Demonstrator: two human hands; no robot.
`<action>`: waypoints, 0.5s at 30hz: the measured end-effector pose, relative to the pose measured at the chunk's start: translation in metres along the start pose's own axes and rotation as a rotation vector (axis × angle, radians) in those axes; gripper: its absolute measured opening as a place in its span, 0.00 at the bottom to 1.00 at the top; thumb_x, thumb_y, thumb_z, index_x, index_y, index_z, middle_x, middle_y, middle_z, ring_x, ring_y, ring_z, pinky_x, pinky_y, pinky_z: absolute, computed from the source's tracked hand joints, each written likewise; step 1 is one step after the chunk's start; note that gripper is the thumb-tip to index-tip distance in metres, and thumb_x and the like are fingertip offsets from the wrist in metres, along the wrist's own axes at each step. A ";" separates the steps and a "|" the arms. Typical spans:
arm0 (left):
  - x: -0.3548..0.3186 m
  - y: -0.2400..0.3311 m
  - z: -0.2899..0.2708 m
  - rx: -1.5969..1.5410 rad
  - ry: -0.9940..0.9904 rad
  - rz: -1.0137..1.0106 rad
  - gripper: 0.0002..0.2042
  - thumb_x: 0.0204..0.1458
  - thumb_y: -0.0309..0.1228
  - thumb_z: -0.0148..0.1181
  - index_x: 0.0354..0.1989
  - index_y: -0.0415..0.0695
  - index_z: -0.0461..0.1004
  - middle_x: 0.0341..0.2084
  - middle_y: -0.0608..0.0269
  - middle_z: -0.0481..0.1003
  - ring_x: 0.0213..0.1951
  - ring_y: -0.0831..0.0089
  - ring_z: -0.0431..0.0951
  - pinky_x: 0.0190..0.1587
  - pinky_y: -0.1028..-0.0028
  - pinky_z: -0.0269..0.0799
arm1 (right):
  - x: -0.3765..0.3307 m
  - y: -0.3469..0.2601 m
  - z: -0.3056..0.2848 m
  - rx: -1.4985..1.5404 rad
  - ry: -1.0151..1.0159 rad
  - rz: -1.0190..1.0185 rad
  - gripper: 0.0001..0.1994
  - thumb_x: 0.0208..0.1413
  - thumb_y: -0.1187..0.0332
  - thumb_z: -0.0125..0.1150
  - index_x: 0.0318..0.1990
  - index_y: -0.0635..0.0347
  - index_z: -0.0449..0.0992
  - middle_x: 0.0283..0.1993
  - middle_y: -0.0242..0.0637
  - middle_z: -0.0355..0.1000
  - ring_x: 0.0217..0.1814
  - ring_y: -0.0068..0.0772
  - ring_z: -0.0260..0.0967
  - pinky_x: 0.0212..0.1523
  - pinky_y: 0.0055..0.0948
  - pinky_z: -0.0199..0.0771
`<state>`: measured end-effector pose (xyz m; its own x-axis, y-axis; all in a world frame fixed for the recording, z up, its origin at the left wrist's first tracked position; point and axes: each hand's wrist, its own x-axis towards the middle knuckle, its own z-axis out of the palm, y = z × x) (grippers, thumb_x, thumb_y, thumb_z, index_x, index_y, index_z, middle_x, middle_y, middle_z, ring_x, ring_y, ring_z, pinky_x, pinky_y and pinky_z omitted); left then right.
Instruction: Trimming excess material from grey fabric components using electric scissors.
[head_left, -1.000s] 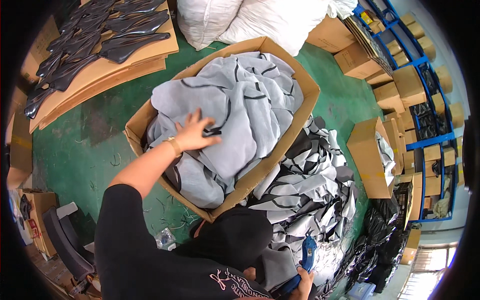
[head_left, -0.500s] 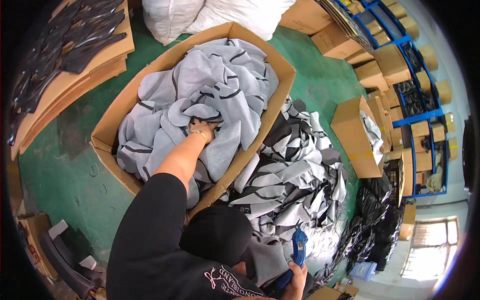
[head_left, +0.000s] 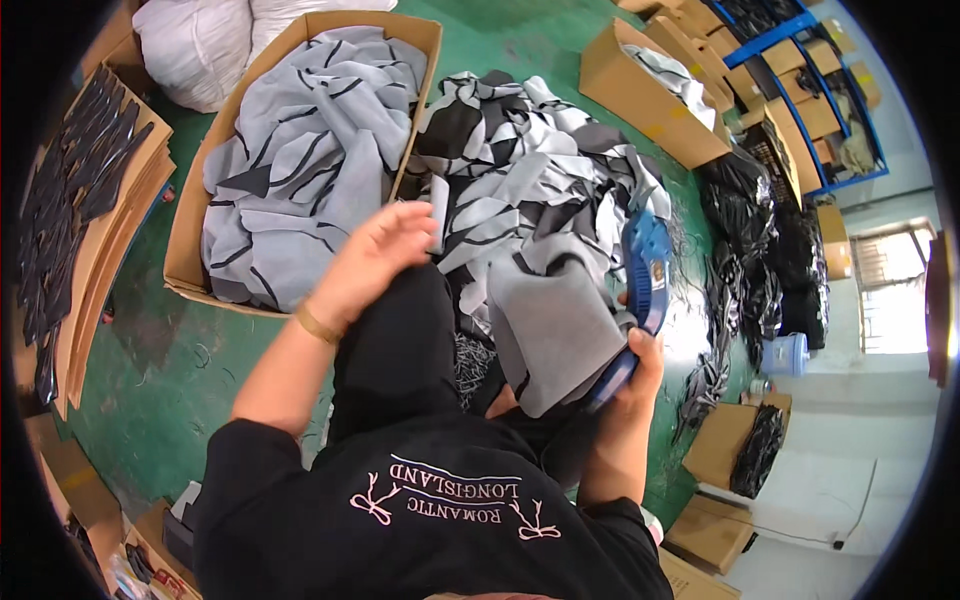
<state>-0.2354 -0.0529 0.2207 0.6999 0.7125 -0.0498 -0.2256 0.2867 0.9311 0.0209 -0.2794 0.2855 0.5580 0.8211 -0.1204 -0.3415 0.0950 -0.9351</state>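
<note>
Two hands are busy over the person's lap. Her left hand hangs loose and empty, fingers spread, just above the black trousers and right beside the near corner of the big cardboard box, touching nothing I can make out. That box sits on the green floor and is heaped with grey fabric pieces edged in black. The right hand is closed around the handle of a blue hand tool, whose upper end stands tilted against a flat grey piece lying across the lap. Beyond the knees a tangled pile of black, white and grey cut fabric spreads over the floor, touching the box's side. Flat cardboard sheets carrying dark cut shapes lie off to the left, a white sack stands past the box, and smaller cartons sit farther right near blue shelving
</note>
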 end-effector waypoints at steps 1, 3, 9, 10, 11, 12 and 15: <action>-0.012 -0.002 0.032 -0.112 0.002 -0.037 0.21 0.59 0.37 0.55 0.59 0.44 0.63 0.48 0.67 0.71 0.50 0.77 0.71 0.47 0.74 0.70 | -0.004 0.000 -0.016 0.082 -0.045 -0.016 0.30 0.43 0.66 0.62 0.56 0.65 0.63 0.41 0.43 0.72 0.43 0.39 0.73 0.48 0.35 0.73; -0.027 -0.048 0.061 -0.379 -0.221 -0.200 0.28 0.59 0.47 0.51 0.64 0.47 0.57 0.55 0.63 0.68 0.54 0.72 0.68 0.52 0.69 0.68 | -0.013 -0.005 -0.013 0.164 -0.132 -0.027 0.29 0.44 0.67 0.60 0.56 0.65 0.62 0.43 0.46 0.72 0.44 0.43 0.73 0.49 0.41 0.74; -0.070 -0.078 0.125 -1.101 -0.542 -0.425 0.39 0.53 0.65 0.42 0.67 0.50 0.54 0.63 0.59 0.61 0.62 0.63 0.62 0.59 0.59 0.60 | -0.035 -0.001 -0.044 0.152 0.047 -0.093 0.20 0.47 0.69 0.55 0.48 0.70 0.68 0.40 0.48 0.74 0.39 0.42 0.75 0.43 0.37 0.77; -0.068 -0.086 0.117 -1.059 -0.574 -0.381 0.32 0.57 0.54 0.47 0.65 0.47 0.57 0.61 0.60 0.64 0.59 0.65 0.66 0.59 0.62 0.60 | -0.036 0.000 -0.046 0.177 0.102 -0.082 0.15 0.48 0.70 0.54 0.42 0.72 0.71 0.36 0.46 0.75 0.36 0.40 0.75 0.43 0.37 0.77; -0.066 -0.086 0.114 -1.053 -0.573 -0.386 0.32 0.57 0.54 0.47 0.65 0.47 0.57 0.61 0.60 0.64 0.59 0.65 0.66 0.59 0.62 0.60 | -0.036 0.002 -0.056 0.183 0.105 -0.082 0.15 0.48 0.70 0.54 0.42 0.72 0.71 0.36 0.46 0.75 0.36 0.40 0.75 0.43 0.37 0.77; -0.064 -0.086 0.111 -0.764 -0.509 -0.329 0.27 0.59 0.48 0.48 0.63 0.46 0.59 0.57 0.62 0.67 0.56 0.66 0.69 0.55 0.65 0.64 | -0.033 0.008 -0.071 0.143 0.150 -0.057 0.15 0.49 0.70 0.54 0.43 0.72 0.71 0.36 0.46 0.75 0.36 0.40 0.75 0.43 0.36 0.77; -0.058 -0.067 0.117 -0.418 -0.465 -0.219 0.17 0.62 0.32 0.46 0.58 0.44 0.64 0.52 0.63 0.72 0.54 0.68 0.72 0.54 0.68 0.67 | -0.026 0.024 -0.091 0.109 0.169 0.013 0.16 0.49 0.71 0.54 0.46 0.71 0.70 0.39 0.45 0.74 0.38 0.37 0.75 0.43 0.35 0.77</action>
<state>-0.1816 -0.1885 0.2038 0.9580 0.2857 0.0259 -0.2230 0.6848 0.6937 0.0672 -0.3495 0.2358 0.6686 0.7176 -0.1950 -0.4245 0.1530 -0.8924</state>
